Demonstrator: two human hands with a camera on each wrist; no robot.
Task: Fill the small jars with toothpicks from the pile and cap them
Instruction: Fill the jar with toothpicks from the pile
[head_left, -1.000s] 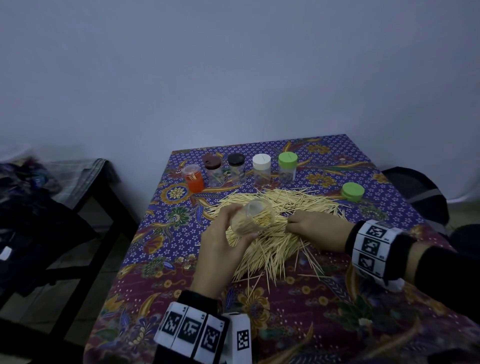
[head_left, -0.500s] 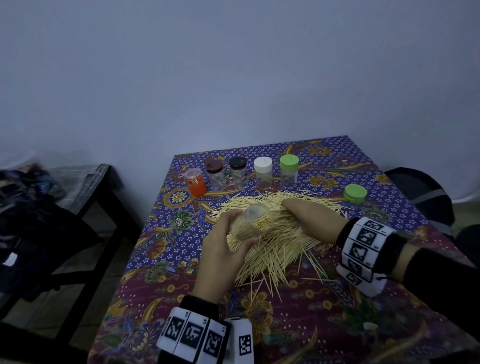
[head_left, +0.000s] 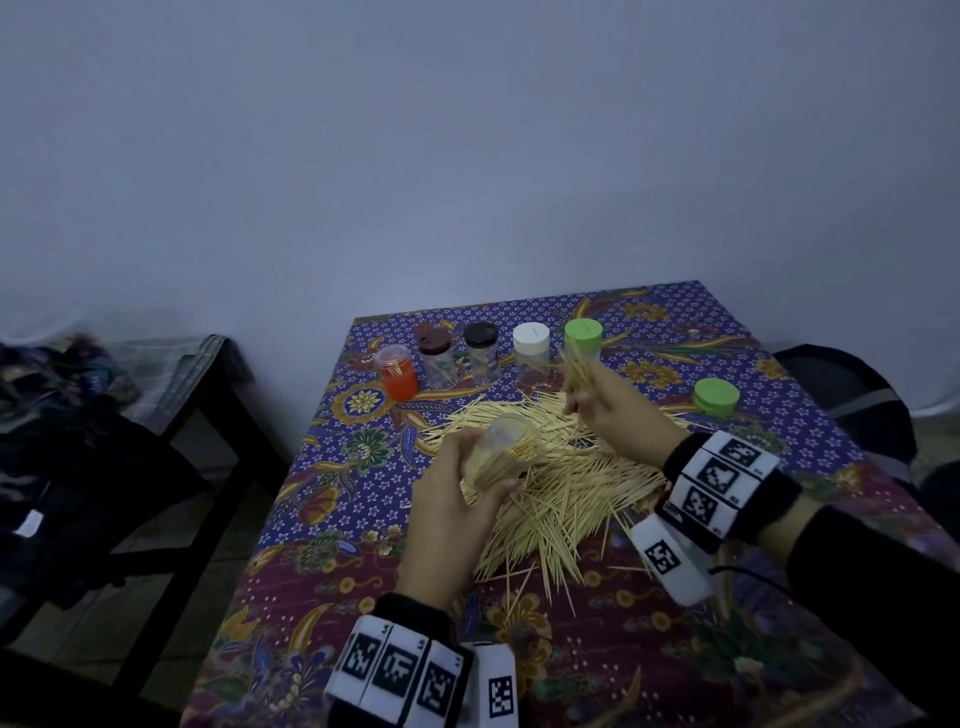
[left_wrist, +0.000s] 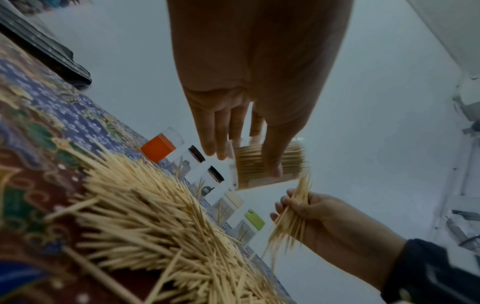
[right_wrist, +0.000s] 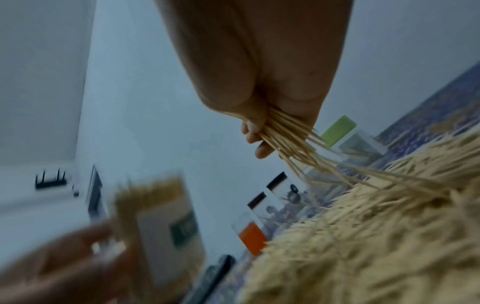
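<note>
While my left hand (head_left: 451, 499) keeps the open jar (head_left: 501, 451) tipped toward the right, my right hand (head_left: 608, 405) has a bunch of toothpicks (head_left: 575, 371) pinched in curled fingers, lifted clear above the pile (head_left: 561, 467).

Why it's held this way:
- Jar is wrapped by left fingers and thumb, mouth angled at the right hand, so the bunch can likely slide in lengthwise.
- Jar hangs just over the pile; I'd expect strays to drop back onto it.
- Loose green cap (head_left: 716, 396) sits on the surface right of the pile, well apart from the jar. Probably this jar's cap; can't confirm.
- Five capped jars stand in a row behind the pile: orange jar (head_left: 396, 375), brown-lidded, black-lidded, white-lidded, green-lidded.

View differences:
- Left wrist view: jar (left_wrist: 270, 164) is already packed with upright toothpicks, thumb across its wall, right hand (left_wrist: 319, 216) just below it with its bunch (left_wrist: 296, 207) splayed at both ends. Head view doesn't show the fill level clearly.
- Right wrist view: toothpicks (right_wrist: 288, 142) fan out from between thumb and fingers, loose and unaligned. The jar there is blurred.
- Only the head view shows the loose cap.

Judgement: jar near full, capping comes soon.
</note>
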